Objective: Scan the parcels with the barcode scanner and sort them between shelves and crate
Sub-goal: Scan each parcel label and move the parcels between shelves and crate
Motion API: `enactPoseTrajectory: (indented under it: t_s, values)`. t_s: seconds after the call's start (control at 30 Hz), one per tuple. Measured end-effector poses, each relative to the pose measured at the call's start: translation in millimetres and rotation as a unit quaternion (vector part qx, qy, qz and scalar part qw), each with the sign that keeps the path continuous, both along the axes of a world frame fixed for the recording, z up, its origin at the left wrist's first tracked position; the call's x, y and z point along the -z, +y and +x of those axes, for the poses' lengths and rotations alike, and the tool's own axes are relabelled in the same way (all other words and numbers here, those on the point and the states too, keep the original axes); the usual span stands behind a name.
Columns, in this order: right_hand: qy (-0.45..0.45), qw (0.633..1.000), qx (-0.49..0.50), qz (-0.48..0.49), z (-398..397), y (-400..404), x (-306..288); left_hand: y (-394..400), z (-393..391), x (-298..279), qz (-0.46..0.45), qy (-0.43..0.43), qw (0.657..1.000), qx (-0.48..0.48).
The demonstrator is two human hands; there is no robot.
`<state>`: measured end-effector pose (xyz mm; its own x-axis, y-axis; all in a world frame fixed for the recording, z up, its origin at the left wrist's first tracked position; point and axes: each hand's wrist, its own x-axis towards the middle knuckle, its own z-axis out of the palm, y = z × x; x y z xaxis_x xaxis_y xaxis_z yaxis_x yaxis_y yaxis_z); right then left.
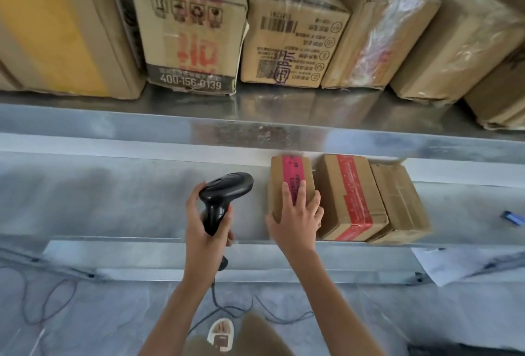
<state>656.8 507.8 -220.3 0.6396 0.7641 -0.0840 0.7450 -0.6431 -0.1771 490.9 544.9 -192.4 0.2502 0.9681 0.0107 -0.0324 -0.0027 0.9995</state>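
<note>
The left hand (pixel 208 230) wraps its grip around the scanner (pixel 224 199), keeping it ready beside the parcel (pixel 289 185). The right hand (pixel 298 219) lies spread on that parcel, probably seating it on the lower shelf (pixel 113 199) against 2 boxes (pixel 369 199).

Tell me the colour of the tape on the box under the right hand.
Pink tape with dark print, on the box; the head view shows it.

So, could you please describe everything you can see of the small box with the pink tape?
The box with pink tape is a small brown cardboard parcel, closed, with a pink strip bearing dark print along its top. It sits on the lower metal shelf, leftmost of three boxes, beside the red-taped box. The right hand rests on it, fingers spread over its top and near edge.
</note>
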Motion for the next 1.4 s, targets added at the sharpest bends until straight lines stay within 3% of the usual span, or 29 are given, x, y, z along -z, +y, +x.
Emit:
enactPoseTrajectory:
  t_s: [0.17,0.3,0.37,0.53,0.7,0.83,0.9,1.03,1.13,1.2,1.4]
  values:
    - [0.121,0.990,0.007,0.078,-2.8,-5.2,-2.1,5.9,-11.7,5.4,-0.016,-0.007,1.000,-0.009]
    - [0.311,0.930,0.032,0.191,-6.7,-9.3,-1.9,13.4,-13.6,7.5,-0.032,-0.029,0.999,-0.030]
    - [0.346,0.914,0.054,0.204,-9.0,-11.1,1.0,15.4,-15.9,10.1,-0.037,-0.031,0.998,-0.033]
    - [0.361,0.920,0.074,0.131,-16.4,-4.5,0.5,19.1,-24.1,13.5,-0.032,-0.033,0.998,-0.039]
    - [0.186,0.980,0.031,0.065,-39.7,11.5,-9.3,22.5,-27.0,13.9,-0.034,-0.043,0.997,-0.047]
    - [0.165,0.984,0.004,-0.062,-60.0,28.3,-7.1,23.4,-30.9,14.1,-0.029,-0.042,0.998,-0.047]
    - [0.133,0.988,-0.001,-0.080,-62.8,31.4,-2.2,24.5,-33.6,15.1,-0.029,-0.042,0.998,-0.049]
    - [0.149,0.988,0.017,-0.035,-51.8,30.3,-4.2,25.1,-41.2,15.6,-0.033,-0.054,0.996,-0.058]
    - [0.353,0.929,0.064,0.087,-39.3,28.3,-11.3,27.4,-48.0,16.8,-0.041,-0.061,0.995,-0.065]
    - [0.432,0.887,0.083,0.139,-33.7,25.5,-15.1,29.6,-52.0,17.8,-0.044,-0.065,0.994,-0.075]
    - [0.330,0.932,0.086,0.121,-21.6,30.7,-23.5,34.6,-59.3,21.6,-0.060,-0.066,0.992,-0.093]
